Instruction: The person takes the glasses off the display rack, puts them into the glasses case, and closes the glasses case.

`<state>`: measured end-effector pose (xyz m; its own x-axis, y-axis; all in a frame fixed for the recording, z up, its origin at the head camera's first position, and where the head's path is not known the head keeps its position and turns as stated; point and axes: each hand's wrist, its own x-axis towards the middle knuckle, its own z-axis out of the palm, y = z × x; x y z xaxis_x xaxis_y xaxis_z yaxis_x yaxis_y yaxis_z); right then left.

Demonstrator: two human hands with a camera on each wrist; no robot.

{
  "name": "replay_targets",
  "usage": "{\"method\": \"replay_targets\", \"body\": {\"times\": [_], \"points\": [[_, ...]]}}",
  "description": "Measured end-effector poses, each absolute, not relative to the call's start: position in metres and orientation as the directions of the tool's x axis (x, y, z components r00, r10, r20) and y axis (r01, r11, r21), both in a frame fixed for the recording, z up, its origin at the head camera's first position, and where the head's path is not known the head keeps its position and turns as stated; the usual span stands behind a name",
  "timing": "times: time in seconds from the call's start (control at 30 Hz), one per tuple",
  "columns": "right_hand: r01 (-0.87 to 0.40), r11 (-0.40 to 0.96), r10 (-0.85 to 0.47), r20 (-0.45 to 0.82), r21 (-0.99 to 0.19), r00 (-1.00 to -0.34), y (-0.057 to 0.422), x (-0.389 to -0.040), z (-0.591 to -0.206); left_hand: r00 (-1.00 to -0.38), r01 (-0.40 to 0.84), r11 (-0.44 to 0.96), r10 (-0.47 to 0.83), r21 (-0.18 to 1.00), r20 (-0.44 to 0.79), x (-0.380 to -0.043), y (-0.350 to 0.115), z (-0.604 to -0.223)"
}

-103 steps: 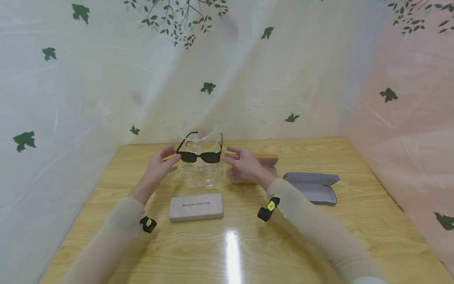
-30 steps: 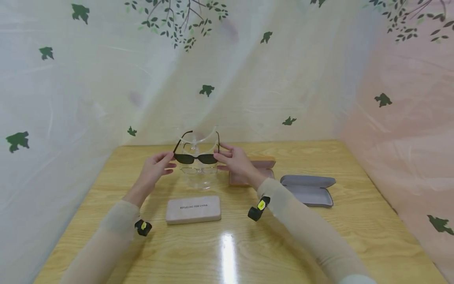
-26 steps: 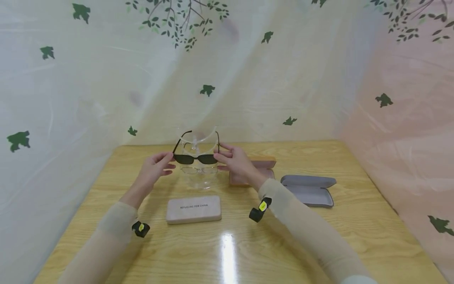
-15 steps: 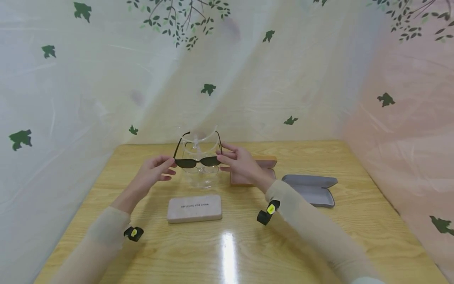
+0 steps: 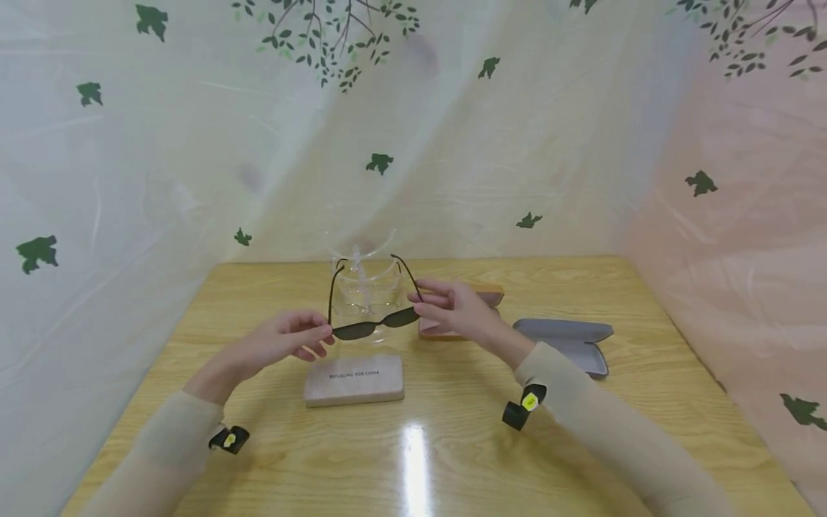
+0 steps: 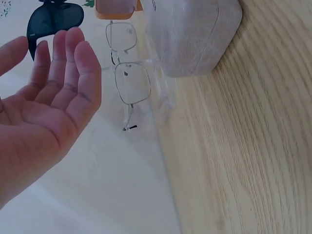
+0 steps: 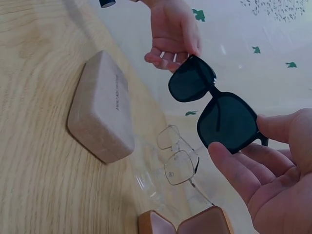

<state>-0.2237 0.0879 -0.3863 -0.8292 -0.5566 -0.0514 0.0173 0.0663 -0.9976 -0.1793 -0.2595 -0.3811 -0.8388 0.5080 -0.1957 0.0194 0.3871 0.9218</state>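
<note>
Black-framed sunglasses with dark lenses are held in the air between both hands, temples unfolded and pointing away from me. My left hand pinches the left end of the frame by the hinge. At the other end, my right hand grips the corner between thumb and fingers, as the right wrist view shows with the dark lens. The frame tilts, its left end lower. Behind it, thin metal-rimmed eyeglasses sit on a clear display stand, partly hidden by the sunglasses in the head view.
A closed pale pink glasses case with lettering lies just in front of the stand. To the right, an orange case stands opened, partly behind my right hand. Further right is an opened grey case. Patterned curtain surrounds the wooden table.
Both hands have taken hold of the sunglasses, lifted them off the stand and drawn them toward me and slightly right. The frame has gone from level to tilted.
</note>
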Motion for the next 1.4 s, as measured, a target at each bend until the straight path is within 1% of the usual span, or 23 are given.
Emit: {"method": "replay_targets", "body": {"times": [0.17,0.27,0.5,0.67,0.87,1.0,1.1,1.4], "points": [[0.005,0.015,-0.591,-0.013,-1.000,-0.806,0.101,-0.213,-0.387,-0.767,0.048,0.385,0.605,0.922,-0.213,-0.171,-0.252,-0.380],[-0.021,0.014,-0.614,0.008,-1.000,-0.789,0.109,-0.208,-0.387,-0.740,0.068,0.387,0.638,0.920,-0.214,-0.168,-0.247,-0.379],[-0.083,0.033,-0.637,0.043,-0.996,-0.770,0.127,-0.198,-0.389,-0.714,0.098,0.380,0.671,0.920,-0.202,-0.166,-0.233,-0.380],[-0.109,0.042,-0.622,0.059,-0.993,-0.781,0.144,-0.193,-0.394,-0.700,0.103,0.360,0.688,0.927,-0.189,-0.167,-0.219,-0.385],[-0.114,0.029,-0.607,0.073,-0.993,-0.791,0.156,-0.191,-0.399,-0.693,0.115,0.319,0.705,0.941,-0.155,-0.169,-0.209,-0.390],[-0.117,0.017,-0.615,0.082,-0.993,-0.785,0.163,-0.189,-0.400,-0.697,0.108,0.273,0.707,0.956,-0.123,-0.171,-0.204,-0.393],[-0.115,-0.009,-0.612,0.096,-0.993,-0.785,0.169,-0.189,-0.400,-0.707,0.089,0.229,0.700,0.969,-0.100,-0.172,-0.198,-0.394],[-0.095,-0.052,-0.536,0.108,-0.994,-0.837,0.176,-0.190,-0.397,-0.756,0.024,0.145,0.650,0.989,-0.077,-0.180,-0.183,-0.397]]}}
